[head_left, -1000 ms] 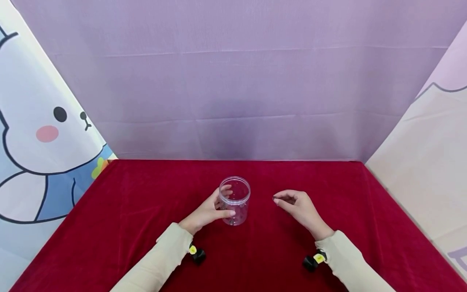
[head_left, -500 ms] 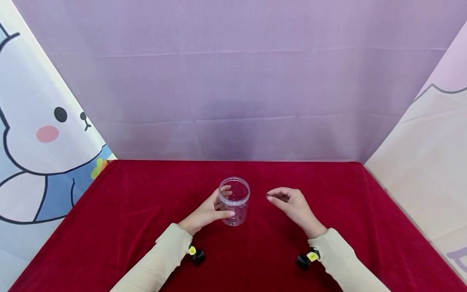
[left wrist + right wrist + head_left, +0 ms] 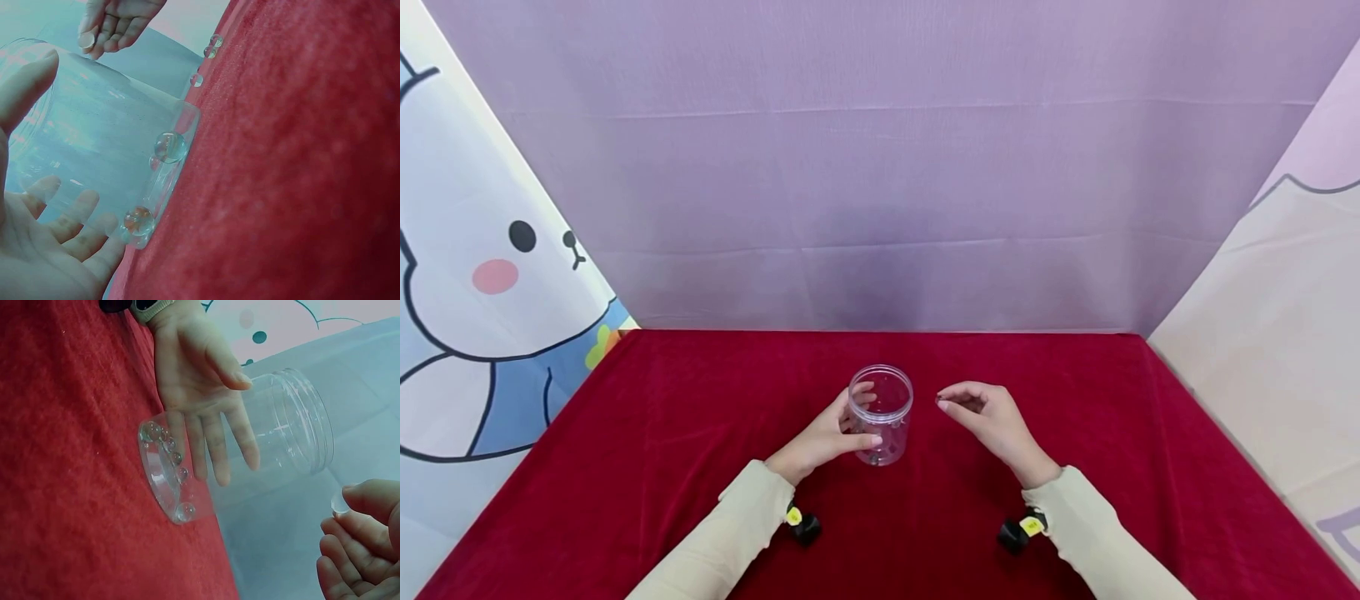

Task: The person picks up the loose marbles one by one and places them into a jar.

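A clear plastic jar [image 3: 892,432] without a lid stands upright on the red cloth. My left hand [image 3: 826,433] grips its side, thumb in front and fingers behind. Inside, at the bottom, lie several glass marbles, one of them a clear marble [image 3: 185,512] and another with an orange swirl [image 3: 139,220]. To the right of the jar, near rim height, my right hand [image 3: 996,418] pinches a clear marble [image 3: 339,503] between thumb and forefinger. A gap separates that hand from the jar's mouth. The pinched marble is very small in the head view.
In the left wrist view, loose marbles [image 3: 196,80] lie on the cloth beyond the jar. The red cloth [image 3: 760,367] covers the table up to a purple curtain [image 3: 880,167]. Printed panels, one with a cartoon animal [image 3: 497,325], flank both sides.
My right hand has moved left and slightly up toward the jar, still pinching the marble. My left hand and the jar have barely moved.
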Demonstrator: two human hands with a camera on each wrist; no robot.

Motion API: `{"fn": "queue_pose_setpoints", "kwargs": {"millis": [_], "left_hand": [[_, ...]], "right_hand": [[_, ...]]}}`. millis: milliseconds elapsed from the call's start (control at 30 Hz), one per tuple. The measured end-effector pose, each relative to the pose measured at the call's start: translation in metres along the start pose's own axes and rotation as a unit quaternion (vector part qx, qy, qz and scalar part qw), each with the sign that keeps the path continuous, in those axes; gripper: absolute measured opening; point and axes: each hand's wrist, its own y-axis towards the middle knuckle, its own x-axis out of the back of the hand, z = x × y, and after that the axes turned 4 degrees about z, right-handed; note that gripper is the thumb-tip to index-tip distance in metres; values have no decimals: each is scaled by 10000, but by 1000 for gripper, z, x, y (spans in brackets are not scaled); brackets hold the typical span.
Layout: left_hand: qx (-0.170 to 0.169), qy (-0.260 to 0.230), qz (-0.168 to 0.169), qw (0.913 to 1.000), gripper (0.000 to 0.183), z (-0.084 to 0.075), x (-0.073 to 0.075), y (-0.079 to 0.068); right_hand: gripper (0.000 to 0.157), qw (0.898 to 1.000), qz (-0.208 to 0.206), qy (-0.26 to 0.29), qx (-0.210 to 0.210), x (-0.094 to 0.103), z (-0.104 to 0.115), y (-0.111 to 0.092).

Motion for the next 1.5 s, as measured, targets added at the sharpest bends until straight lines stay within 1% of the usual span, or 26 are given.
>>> {"fn": "queue_pose_setpoints", "kwargs": {"millis": [267,367,467,500,600,800,1000,1167,1200,1433,1500], "left_hand": [[79,-38,-12,10000,82,-1,1,-1],[69,-50,-21,10000,81,0,1,-1],[60,-61,-48,10000,79,0,0,-1],[63,-60,-58,9999,79,0,0,-1],[91,-60,-85,9999,79,1,-1,0],[181,-73,-133,9997,81,1,-1,2],[167,-41,-101,9998,81,2,-1,3],[168,-64,-91,9998,79,2,0,2],[170,-71,-86,9998,78,2,0,3],[240,-104,-64,9996,75,5,1,3],[233,-114,-51,9997,75,5,1,4]], "right_hand": [[16,9999,-42,78,130,-7,7,5],[16,9999,-27,77,132,-8,25,4],[18,9999,-61,39,147,-10,29,5],[18,9998,-83,43,162,-10,29,6],[20,9997,-138,60,195,-13,15,11],[19,9994,-173,105,280,-17,16,16],[19,9987,-220,251,375,-20,17,22],[18,9985,-240,272,407,-24,19,25],[17,9984,-252,271,422,-24,21,26],[18,9973,-251,335,611,-25,51,19],[18,9974,-248,349,587,-26,53,20]]}}
